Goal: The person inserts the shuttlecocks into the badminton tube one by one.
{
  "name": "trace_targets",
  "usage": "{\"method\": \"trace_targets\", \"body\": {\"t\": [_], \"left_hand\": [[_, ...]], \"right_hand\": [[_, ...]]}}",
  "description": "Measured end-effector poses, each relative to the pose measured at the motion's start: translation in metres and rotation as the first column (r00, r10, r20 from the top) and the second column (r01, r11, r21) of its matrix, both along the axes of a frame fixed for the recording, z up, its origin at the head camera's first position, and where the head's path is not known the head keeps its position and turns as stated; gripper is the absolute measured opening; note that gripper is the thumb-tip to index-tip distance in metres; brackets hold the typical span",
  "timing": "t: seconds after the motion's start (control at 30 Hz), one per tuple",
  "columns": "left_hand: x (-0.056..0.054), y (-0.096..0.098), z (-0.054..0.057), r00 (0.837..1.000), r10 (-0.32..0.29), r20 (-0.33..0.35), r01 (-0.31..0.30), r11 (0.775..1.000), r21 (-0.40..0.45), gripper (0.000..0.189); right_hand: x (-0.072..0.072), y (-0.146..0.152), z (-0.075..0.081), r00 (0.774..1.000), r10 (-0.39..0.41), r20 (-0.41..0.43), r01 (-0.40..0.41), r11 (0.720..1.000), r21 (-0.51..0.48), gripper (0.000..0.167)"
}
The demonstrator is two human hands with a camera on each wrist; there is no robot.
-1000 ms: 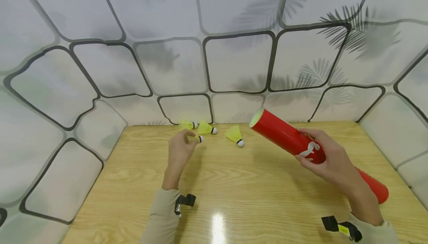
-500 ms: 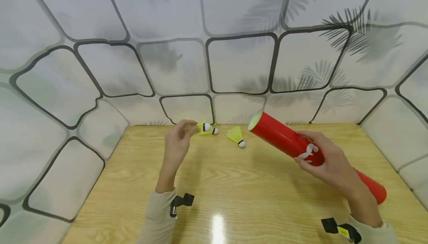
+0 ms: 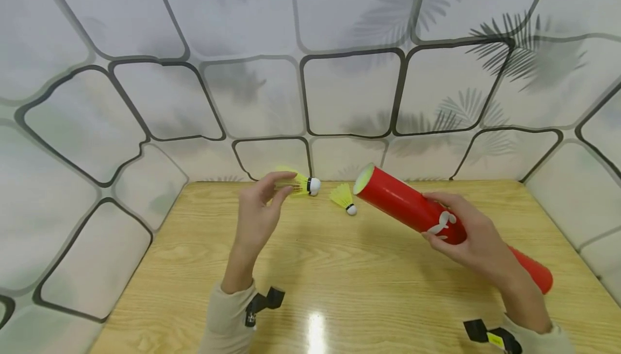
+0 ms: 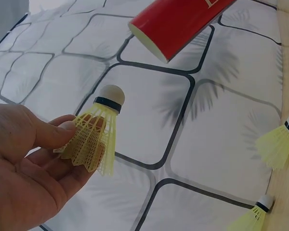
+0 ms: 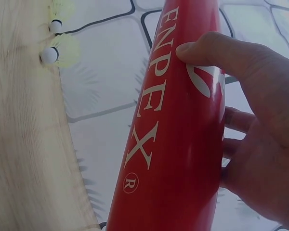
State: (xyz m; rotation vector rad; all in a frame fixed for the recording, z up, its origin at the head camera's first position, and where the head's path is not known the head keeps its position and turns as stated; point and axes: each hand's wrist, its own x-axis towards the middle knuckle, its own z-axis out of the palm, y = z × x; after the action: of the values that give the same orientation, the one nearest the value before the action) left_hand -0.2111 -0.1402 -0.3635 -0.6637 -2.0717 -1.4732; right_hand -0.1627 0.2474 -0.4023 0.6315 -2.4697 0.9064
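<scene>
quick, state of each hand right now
Left hand: holding a yellow shuttlecock by its skirt.
Right hand: holding a red tube, gripped near one end.

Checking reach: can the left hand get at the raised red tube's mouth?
Probably yes: the raised tube opens toward the left hand, which pinches a shuttlecock; nothing visible blocks the gap.

tbl [image 3: 359,273] w/ shuttles [image 3: 342,196], red tube [image 3: 533,270]

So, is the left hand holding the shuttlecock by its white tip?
No, the left hand pinches the shuttlecock by its yellow skirt, leaving the white tip untouched.
</scene>
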Motion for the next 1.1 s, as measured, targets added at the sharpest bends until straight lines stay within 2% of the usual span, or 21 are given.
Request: {"method": "trace_targets", "body": {"t": [0.23,0.53,0.9,1.1], "left_hand": [[0.003,0.011,0.003,0.998,-0.024,-0.066,0.025,0.999,0.021,0.025],[0.006,0.022,-0.002,0.996,-0.022,-0.086,0.023,1.000,0.011,0.026],[0.007,0.040,-0.010,0.991,-0.085,-0.101,0.082,0.996,-0.030,0.027],[0.009,0.047,-0.012,0.990,-0.077,-0.116,0.075,0.997,-0.022,0.027]], "right_hand": [[0.001,-0.006,-0.001,1.000,0.025,-0.016,-0.024,0.999,0.021,0.088],[-0.001,-0.013,-0.004,0.997,0.082,-0.006,-0.081,0.996,0.027,0.086],[-0.001,-0.020,-0.003,0.993,0.116,0.001,-0.116,0.993,0.021,0.084],[0.000,-0.024,-0.003,0.993,0.114,0.017,-0.114,0.993,0.024,0.083]]}}
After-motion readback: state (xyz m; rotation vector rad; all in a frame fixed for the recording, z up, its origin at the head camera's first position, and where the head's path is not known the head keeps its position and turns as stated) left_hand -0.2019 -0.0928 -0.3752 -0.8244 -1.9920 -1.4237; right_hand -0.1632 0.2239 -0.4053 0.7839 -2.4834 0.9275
